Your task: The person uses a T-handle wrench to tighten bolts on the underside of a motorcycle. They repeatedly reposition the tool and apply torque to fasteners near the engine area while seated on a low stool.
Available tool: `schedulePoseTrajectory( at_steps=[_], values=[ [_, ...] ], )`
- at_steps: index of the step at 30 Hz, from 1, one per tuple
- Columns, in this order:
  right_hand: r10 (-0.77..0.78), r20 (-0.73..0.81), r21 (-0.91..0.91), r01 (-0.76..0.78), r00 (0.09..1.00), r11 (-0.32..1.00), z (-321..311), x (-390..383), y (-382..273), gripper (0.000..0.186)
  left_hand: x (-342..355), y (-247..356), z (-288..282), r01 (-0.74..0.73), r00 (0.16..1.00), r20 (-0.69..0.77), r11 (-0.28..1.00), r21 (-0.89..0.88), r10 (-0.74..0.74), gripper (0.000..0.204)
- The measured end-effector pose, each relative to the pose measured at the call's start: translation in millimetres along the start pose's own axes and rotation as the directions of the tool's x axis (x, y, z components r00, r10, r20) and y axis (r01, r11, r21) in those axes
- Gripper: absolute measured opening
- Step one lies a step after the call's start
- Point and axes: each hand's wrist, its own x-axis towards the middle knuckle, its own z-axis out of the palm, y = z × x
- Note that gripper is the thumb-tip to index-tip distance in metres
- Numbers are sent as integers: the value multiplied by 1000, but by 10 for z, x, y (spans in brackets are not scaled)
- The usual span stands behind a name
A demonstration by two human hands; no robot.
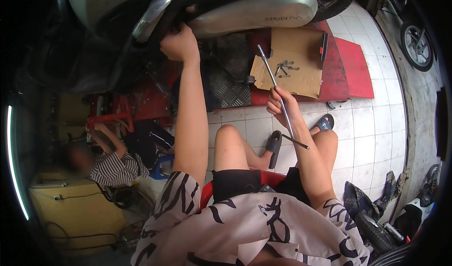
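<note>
My right hand (284, 106) is closed round the shaft of a long silver T-handle socket wrench (271, 73). Its socket end points up and away, toward the scooter, while the crossbar hangs near my right forearm. My left arm stretches forward, and my left hand (181, 44) is curled against the dark underside of the scooter (254, 11), beside a silver trim piece (153, 18). The fingertips are hidden there, so what they grip cannot be made out. Several bolts (285, 68) lie on a flattened cardboard box (301, 44) beyond my right hand.
The scooter stands over a red lift platform (346, 73) with a dark tread plate (230, 87). At left, a co-worker in a striped shirt (117, 169) sits by a red frame (110, 118). A loose wheel (416, 46) is at far right; a tyre (376, 233) lies lower right.
</note>
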Motion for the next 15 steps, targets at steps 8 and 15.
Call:
schedulePoseTrajectory(
  at_steps=[8, 15],
  values=[
    [-29, -52, 83, 33, 998, 996, -119, 20, 34, 35, 74, -214, 100, -195, 979, -106, 960, -199, 176, 23],
    [-243, -282, 259, 317, 928, 912, -323, 78, -116, 33, -1238, -550, -9, 1, 936, 289, 821, -570, 199, 17]
  ],
)
